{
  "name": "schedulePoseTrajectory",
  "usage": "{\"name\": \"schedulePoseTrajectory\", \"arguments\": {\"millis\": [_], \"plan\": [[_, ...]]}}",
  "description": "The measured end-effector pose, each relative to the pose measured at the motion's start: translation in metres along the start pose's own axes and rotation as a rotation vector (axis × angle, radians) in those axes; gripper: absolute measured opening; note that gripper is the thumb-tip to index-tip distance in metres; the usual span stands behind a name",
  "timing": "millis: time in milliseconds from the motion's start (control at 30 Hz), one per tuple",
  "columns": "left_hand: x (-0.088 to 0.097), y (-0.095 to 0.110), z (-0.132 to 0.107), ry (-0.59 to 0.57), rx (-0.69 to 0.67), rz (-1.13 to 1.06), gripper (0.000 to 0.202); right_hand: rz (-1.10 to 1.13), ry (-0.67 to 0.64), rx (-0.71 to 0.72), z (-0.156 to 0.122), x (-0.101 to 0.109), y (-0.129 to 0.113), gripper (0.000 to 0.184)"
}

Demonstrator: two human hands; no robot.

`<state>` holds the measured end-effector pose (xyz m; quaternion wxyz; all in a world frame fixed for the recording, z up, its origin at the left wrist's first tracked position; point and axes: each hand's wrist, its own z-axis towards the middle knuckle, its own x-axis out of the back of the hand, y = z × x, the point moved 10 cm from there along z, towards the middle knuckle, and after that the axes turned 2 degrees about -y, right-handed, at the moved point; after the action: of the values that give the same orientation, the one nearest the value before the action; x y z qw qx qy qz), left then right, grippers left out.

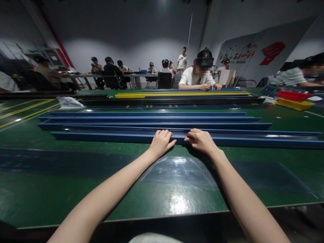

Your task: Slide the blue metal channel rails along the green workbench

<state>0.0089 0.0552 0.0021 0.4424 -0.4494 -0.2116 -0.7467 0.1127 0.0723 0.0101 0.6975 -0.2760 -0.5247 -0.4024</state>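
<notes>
A long blue U-shaped channel strip (113, 136) lies across the green table in front of me. My left hand (161, 141) grips its near wall, the fingers hooked over the rim and the thumb pointing right. A short way to the right, my right hand (200, 139) is closed on the same wall with curled fingers; its fingertips are partly hidden. Just behind lie more blue channel strips (101, 125), parallel to the one I hold. A clear plastic sheet (177, 173) lies flat on the table under my forearms.
Farther back are a black strip (172, 101) and yellow strips (182, 95). A red tray (295, 96) rests on a yellow tray (295, 104) at the right. A crumpled clear bag (69, 102) is at the left. Opposite me, a person (197, 76) works; others sit behind.
</notes>
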Motion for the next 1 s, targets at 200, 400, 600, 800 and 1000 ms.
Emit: {"name": "schedulePoseTrajectory", "arguments": {"millis": [200,400,600,800,1000], "plan": [[0.000,0.007,0.000,0.025,-0.072,-0.022,0.025,-0.014,-0.008,-0.042,-0.003,0.002,0.009,0.027],[-0.002,0.006,-0.001,0.044,-0.074,0.040,0.024,-0.038,-0.045,-0.088,-0.007,0.003,0.020,0.026],[-0.005,-0.003,-0.002,0.026,0.020,0.103,0.030,-0.047,-0.057,-0.130,-0.010,0.004,0.028,0.025],[-0.005,-0.006,-0.002,0.023,0.057,0.134,0.033,-0.051,-0.061,-0.119,-0.011,0.003,0.026,0.024],[-0.004,-0.005,-0.002,0.031,0.052,0.130,0.034,-0.053,-0.022,-0.067,-0.011,0.000,0.019,0.026]]}}
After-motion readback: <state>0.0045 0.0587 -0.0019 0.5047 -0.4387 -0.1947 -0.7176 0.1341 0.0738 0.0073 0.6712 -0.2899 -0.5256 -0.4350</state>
